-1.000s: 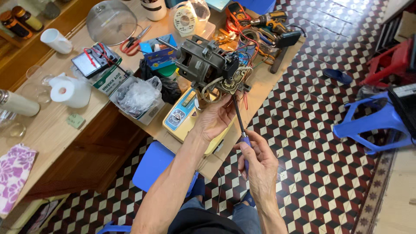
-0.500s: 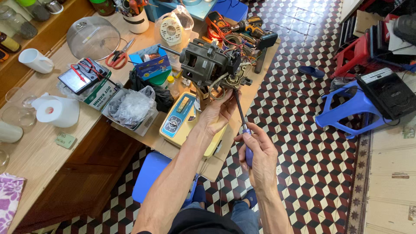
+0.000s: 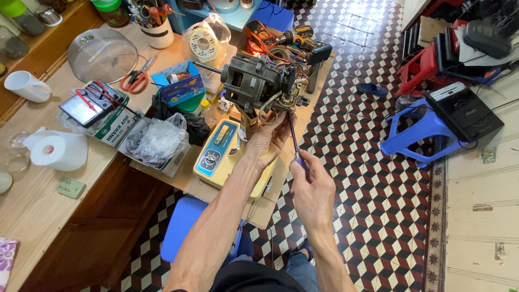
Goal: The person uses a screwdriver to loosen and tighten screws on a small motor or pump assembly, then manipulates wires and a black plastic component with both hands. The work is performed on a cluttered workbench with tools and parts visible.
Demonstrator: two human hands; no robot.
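Right now my left hand (image 3: 266, 141) cups the underside of the grey electric motor (image 3: 255, 85) at the tabletop (image 3: 32, 211) edge, fingers curled on it. My right hand (image 3: 312, 186) is closed around a screwdriver (image 3: 293, 141), tip up at the motor.

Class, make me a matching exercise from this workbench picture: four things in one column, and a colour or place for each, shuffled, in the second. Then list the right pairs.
Things:
1. scissors
2. stool
3. mug
4. screwdriver

Colour or place:
A. blue, on the tiled floor
B. in the right hand
C. red handles
D. white, on the bench's left edge

Pairs: 1-C, 2-A, 3-D, 4-B
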